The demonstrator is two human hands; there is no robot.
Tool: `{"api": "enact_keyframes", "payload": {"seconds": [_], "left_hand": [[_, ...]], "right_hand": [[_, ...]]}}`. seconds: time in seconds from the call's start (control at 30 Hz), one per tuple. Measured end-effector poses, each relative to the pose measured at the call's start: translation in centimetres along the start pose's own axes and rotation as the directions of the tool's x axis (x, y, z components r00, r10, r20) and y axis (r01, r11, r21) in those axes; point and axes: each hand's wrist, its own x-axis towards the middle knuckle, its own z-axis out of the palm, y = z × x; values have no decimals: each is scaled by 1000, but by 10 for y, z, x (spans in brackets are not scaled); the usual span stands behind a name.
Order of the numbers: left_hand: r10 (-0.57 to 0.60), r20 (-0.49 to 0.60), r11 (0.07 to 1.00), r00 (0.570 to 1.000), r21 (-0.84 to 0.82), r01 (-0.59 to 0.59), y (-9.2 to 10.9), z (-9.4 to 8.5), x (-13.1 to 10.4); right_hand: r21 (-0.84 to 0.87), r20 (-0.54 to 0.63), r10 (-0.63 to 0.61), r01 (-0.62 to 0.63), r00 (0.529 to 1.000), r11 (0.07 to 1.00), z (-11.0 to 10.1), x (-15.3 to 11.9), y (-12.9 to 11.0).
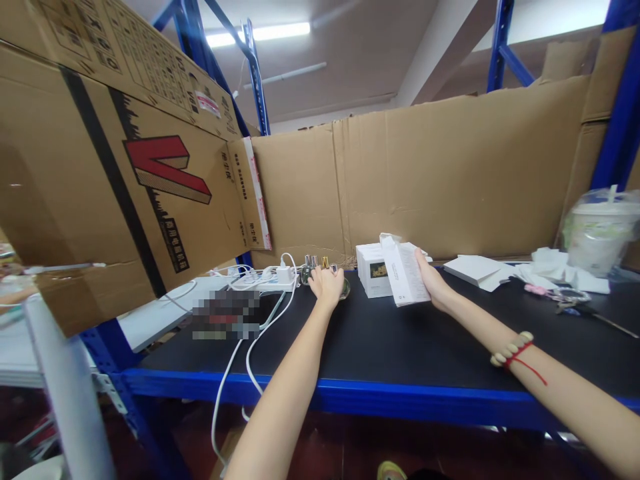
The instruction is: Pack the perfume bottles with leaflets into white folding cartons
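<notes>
My left hand [327, 287] is closed over a small glass perfume bottle [346, 289] that stands on the black tabletop; most of the bottle is hidden under the fingers. Just behind that hand are several more small bottles [306, 272] with silver and gold caps. My right hand [433, 285] grips a white printed carton [403, 273] by its right side, tilted, with its top flap up. Beside this carton, to the left and partly behind it, stands a white box [376, 277] with a dark picture on its front.
White cables and a power strip [270, 280] lie left of the bottles. Flattened white cartons [477, 270], a bagged drink cup [603, 230] and keys [570, 303] are at the right. Cardboard walls [450, 180] enclose the back; a large printed carton [165, 173] stands left.
</notes>
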Motion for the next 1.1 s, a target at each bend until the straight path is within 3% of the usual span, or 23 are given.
{"api": "enact_keyframes", "payload": {"seconds": [0.4, 0.57, 0.8, 1.1], "left_hand": [[-56, -59, 998, 997, 14, 57, -2, 1, 2], [-14, -96, 999, 995, 36, 17, -5, -3, 2], [67, 176, 997, 982, 31, -74, -7, -3, 5], [59, 218, 997, 974, 27, -66, -6, 2, 2]], "right_hand": [[-56, 42, -81, 83, 996, 995, -3, 4, 4], [-141, 106, -194, 208, 975, 968, -6, 5, 7], [-178, 174, -200, 230, 964, 957, -5, 3, 5], [-232, 195, -209, 252, 958, 939, -2, -4, 3]]}}
